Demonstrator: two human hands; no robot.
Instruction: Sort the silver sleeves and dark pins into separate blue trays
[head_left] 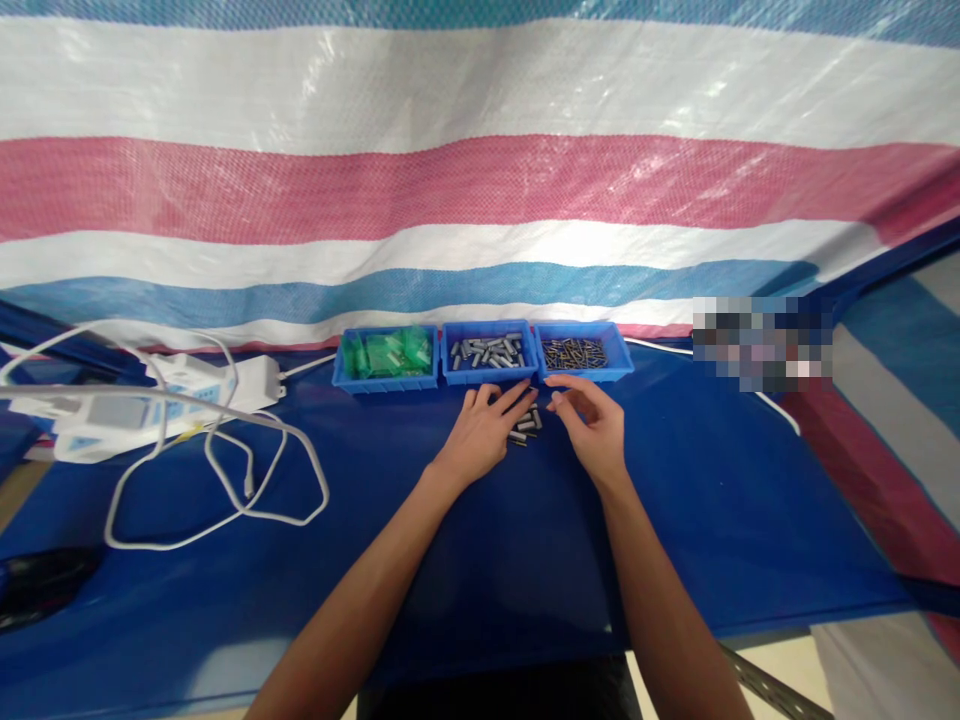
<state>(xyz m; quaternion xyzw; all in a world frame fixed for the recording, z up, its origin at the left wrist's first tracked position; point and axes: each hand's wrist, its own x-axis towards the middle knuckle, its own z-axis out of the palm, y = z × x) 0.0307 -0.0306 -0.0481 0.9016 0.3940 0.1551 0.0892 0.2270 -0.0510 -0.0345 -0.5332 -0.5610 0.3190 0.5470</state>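
Note:
My left hand (484, 430) lies flat on the blue table cover (420, 560), fingers spread, its fingertips touching a small pile of loose grey and dark metal parts (527, 424). My right hand (594, 420) hovers just right of the pile, thumb and forefinger pinched close; whether a part sits between them is too small to tell. Behind the hands stand three blue bins in a row: one with green parts (386, 357), one with grey cylinders (489, 351), one with small dark pins (581, 352).
White power strips and adapters (157, 400) with looping white cables (225, 480) lie at the left. A dark object (41, 585) sits at the near left edge. A striped tarp (480, 190) rises behind the bins. The table's edge runs near right.

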